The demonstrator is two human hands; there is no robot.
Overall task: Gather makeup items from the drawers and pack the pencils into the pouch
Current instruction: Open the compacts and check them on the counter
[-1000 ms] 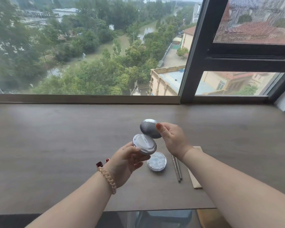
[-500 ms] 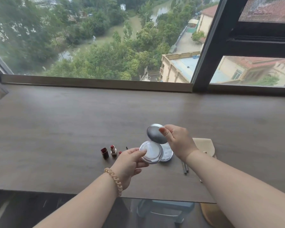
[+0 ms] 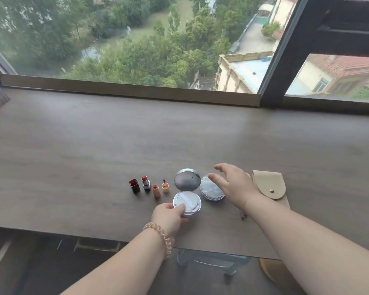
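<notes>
Our left hand [image 3: 168, 216] pinches the near rim of the open silver compact [image 3: 188, 202], lid tipped up. Our right hand [image 3: 232, 184] hangs loose with fingers spread over a second round compact [image 3: 211, 191], holding nothing. The tan pouch [image 3: 268, 184] lies snapped closed on the desk [image 3: 73, 145] just right of that wrist. The pencils [image 3: 242, 215] barely peek out under the wrist. Lipsticks [image 3: 146, 183] line up on the left.

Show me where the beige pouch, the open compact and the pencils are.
beige pouch [image 3: 266, 184], head view, on its rounded flap.
open compact [image 3: 189, 200], head view, on the white puff in its base.
pencils [image 3: 242, 215], head view, on their visible ends.
</notes>
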